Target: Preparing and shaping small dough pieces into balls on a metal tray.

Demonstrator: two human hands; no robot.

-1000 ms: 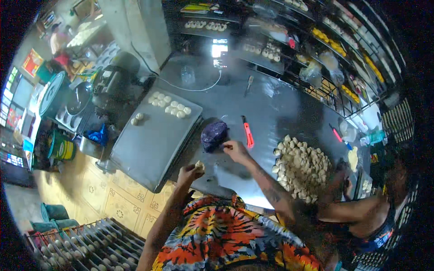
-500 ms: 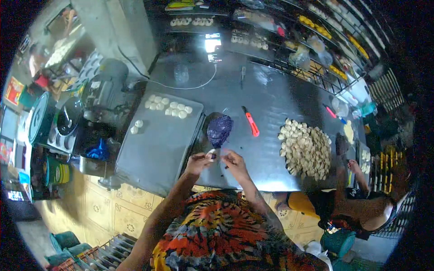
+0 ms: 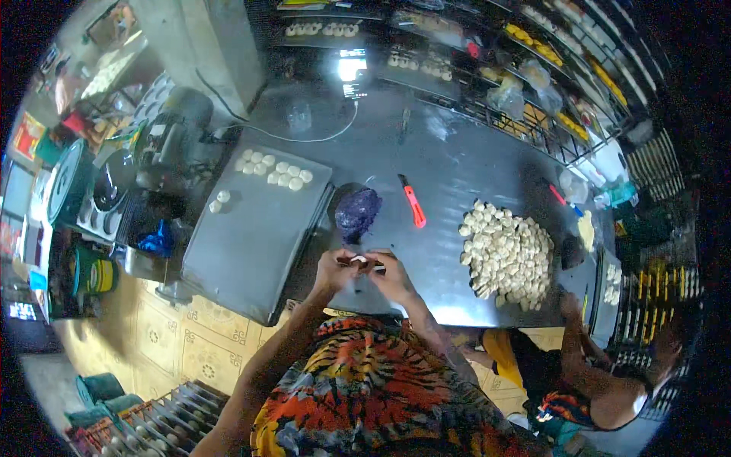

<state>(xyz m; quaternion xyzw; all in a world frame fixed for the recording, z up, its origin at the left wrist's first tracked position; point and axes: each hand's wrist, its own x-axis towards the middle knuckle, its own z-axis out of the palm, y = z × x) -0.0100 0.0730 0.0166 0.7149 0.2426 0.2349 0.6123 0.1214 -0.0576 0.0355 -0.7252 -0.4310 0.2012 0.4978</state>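
My left hand (image 3: 335,270) and my right hand (image 3: 388,276) meet near the table's front edge, both with fingers pinched around a small piece of pale dough (image 3: 358,259). Just beyond them sits a lumpy purple mound (image 3: 356,212). A red utility knife (image 3: 411,202) lies to its right. On the left, a metal tray (image 3: 232,247) carries rows of round dough balls (image 3: 270,169). A large heap of small pale dough pieces (image 3: 506,255) covers the table's right part.
A co-worker (image 3: 590,388) bends at the right end of the table (image 3: 434,160). Racks of trays (image 3: 541,53) line the back and right. A lit screen (image 3: 352,68) with a cable stands at the back. A machine (image 3: 164,133) and tubs fill the left; another rack (image 3: 167,419) is at lower left.
Since a second ago my right hand has come down from beside the purple mound to join my left hand, which moved rightward with the dough piece. The co-worker has shifted lower.
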